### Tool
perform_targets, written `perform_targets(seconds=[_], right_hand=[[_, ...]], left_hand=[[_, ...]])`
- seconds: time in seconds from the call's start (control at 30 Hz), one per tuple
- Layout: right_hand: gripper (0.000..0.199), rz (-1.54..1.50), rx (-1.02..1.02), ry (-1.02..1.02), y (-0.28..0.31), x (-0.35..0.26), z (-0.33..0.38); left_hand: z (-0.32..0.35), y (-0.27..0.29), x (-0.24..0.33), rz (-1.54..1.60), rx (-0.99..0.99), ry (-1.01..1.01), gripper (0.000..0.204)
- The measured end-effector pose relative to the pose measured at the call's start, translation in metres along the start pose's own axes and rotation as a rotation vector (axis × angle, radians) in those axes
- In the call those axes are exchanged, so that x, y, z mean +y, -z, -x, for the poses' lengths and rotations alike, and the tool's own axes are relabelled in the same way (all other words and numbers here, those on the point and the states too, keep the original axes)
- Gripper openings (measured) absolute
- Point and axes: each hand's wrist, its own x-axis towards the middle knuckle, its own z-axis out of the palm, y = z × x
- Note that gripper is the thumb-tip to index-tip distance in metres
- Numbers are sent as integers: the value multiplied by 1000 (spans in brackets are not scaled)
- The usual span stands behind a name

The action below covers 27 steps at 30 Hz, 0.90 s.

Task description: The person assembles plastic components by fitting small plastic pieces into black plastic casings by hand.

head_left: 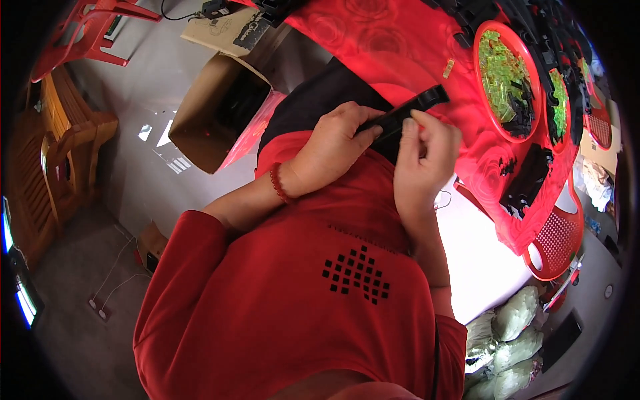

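In front of my body, my left hand (333, 143) is closed around a long black plastic part (427, 99), with the thumb along its near side. The part slants up to the right, and its far end sticks out past my fingers. My right hand (428, 155) is closed in a pinch, thumb and finger pressed together against the part's near edge. Whatever sits between those fingertips is hidden. To the right, a round red tray (479, 80) holds small yellow-green clear pieces (497, 63) and some black bits.
A red patterned cloth (393, 50) covers the table, with black parts (528, 180) near its right edge. A small yellowish piece (449, 67) lies on it. On the left stand an open cardboard box (193, 127) and a wooden chair (77, 127). Stuffed bags (517, 347) sit lower right.
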Motion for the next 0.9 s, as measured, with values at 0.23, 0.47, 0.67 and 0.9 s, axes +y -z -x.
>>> perform_targets(seconds=[0.23,0.47,0.67,0.9], right_hand=[[28,-442,-6,-488,3,-1,-1],[28,-415,-65,-247,0,-9,8],[35,-368,9,-35,-5,-9,11],[34,-404,47,-31,-11,-3,20]], left_hand=[[0,2,2,425,-53,235,16],[-3,9,13,495,-91,160,13],[-2,8,14,733,-79,143,13],[-1,4,5,749,-97,119,11]])
